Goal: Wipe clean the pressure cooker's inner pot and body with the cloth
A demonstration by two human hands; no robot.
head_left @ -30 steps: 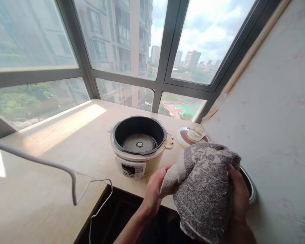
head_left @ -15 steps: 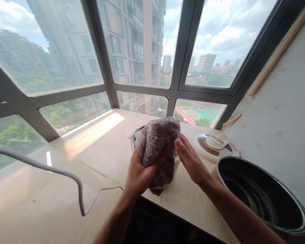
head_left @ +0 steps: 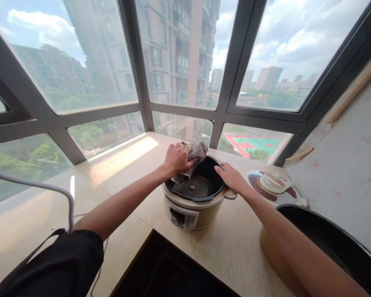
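A cream electric cooker [head_left: 190, 210] with a dark inside stands open on the beige counter [head_left: 228, 243]. My left hand [head_left: 177, 159] is closed around a grey towel [head_left: 195, 153] and presses it on the cooker's far left rim. My right hand [head_left: 231, 177] rests flat on the right rim, fingers stretched out, by the side handle.
The cooker's lid [head_left: 272, 185] lies to the right near the wall. A black inner pot [head_left: 330, 247] sits at the near right, partly behind my forearm. A white cord [head_left: 49, 190] arcs at the left. Large windows [head_left: 179, 62] close off the counter's far side.
Both hands have reached forward from near my body to the cooker. The towel, held in front of me before, is now bunched in my left hand at the rim; my right hand has settled on the rim.
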